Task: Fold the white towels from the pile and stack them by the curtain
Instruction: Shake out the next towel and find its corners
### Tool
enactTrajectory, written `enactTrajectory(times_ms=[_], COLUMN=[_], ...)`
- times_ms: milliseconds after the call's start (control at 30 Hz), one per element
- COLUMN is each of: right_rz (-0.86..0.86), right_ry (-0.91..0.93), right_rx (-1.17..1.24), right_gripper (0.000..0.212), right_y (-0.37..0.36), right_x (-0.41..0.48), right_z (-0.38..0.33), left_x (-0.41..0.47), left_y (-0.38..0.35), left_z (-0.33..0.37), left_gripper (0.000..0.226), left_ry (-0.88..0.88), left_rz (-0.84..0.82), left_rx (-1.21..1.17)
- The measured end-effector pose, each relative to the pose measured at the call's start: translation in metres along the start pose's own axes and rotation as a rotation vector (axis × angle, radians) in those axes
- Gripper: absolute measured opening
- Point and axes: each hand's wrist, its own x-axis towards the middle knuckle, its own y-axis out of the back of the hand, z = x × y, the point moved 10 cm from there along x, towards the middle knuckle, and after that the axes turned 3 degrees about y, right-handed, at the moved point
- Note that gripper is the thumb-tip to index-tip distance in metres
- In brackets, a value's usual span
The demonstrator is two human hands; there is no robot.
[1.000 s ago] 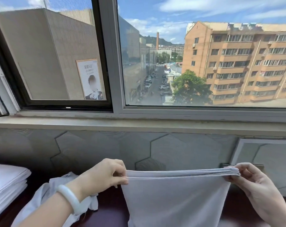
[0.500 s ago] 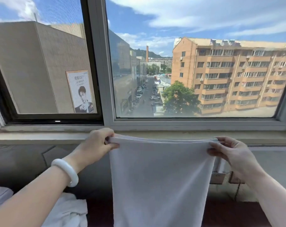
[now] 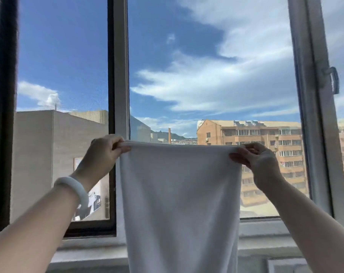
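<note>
Both hands have lifted the towel (image 3: 179,203) well higher than half a second ago. Its top edge was level with the window sill then and now crosses the lower glass. The view has tilted up too, so sky fills most of it and the pile on the table has dropped out of sight. At the far left a dark window frame (image 3: 5,115) runs from top to bottom. Through the pane beside it stands a grey building (image 3: 49,154) with a poster (image 3: 94,194) on its wall, partly hidden by the left forearm. A white bracelet (image 3: 76,191) circles the left wrist. The left hand (image 3: 103,152) is raised in front of the pale upright post (image 3: 121,75) between the panes. Its fingers are curled and its thumb presses against them, pinching the towel's top left corner. The towel hangs free in the air between the two hands, and its top edge is stretched nearly straight and looks doubled. Its body falls flat in front of the sill (image 3: 84,245) and runs out of the bottom of the view. Above the edge a tall chimney (image 3: 169,135) and distant hills show. The right hand (image 3: 259,160) pinches the top right corner between thumb and bent fingers. Behind it is an orange apartment block (image 3: 265,134), and further right a second pale post carries a window latch (image 3: 332,79).
</note>
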Motion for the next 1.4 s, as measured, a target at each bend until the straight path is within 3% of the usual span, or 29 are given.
enactTrajectory(times_ms=[67,167,333,567,733,900,1133,1233,1300,1400], right_rz=[-0.007,-0.044,0.032,0.096,0.014,0.067,0.114,0.058,0.003,-0.049], right_ry=[0.040,-0.073,-0.154,0.036,-0.143,-0.248,-0.084,-0.026,-0.033,-0.098], right_rx=[-0.041,-0.191,-0.297,-0.241,-0.257,-0.276,-0.246,-0.210,-0.187,-0.171], right_gripper=[0.020,0.009,0.009,0.009,0.011,0.004,0.015,0.015,0.011,0.018], right_y=[-0.012,-0.018,-0.005,-0.018,-0.020,0.002,0.000,-0.002,0.003,0.020], right_x=[0.016,0.033,0.038,0.051,0.049,0.037,0.064,0.050,0.023,-0.034], right_z=[-0.016,-0.009,0.002,-0.054,-0.026,0.029,0.004,-0.022,-0.031,-0.023], left_x=[0.013,0.024,0.027,0.047,0.038,0.015,0.041,0.029,0.007,-0.044], left_y=[0.013,0.005,0.006,0.046,0.007,-0.042,-0.028,0.002,0.013,0.014], left_z=[0.005,-0.004,-0.002,0.022,-0.008,-0.037,-0.013,0.003,0.006,0.006], left_gripper=[0.025,0.028,0.028,0.024,0.017,0.022,0.019,0.035,0.040,0.026], left_ry=[0.024,0.094,0.146,0.126,0.378,0.501,0.448,0.388,0.378,0.400], left_rz=[0.056,-0.067,-0.084,0.116,-0.076,-0.130,-0.010,0.068,0.046,-0.061], left_rx=[0.024,0.108,0.091,0.041,-0.170,-0.218,-0.236,-0.273,-0.297,-0.302])
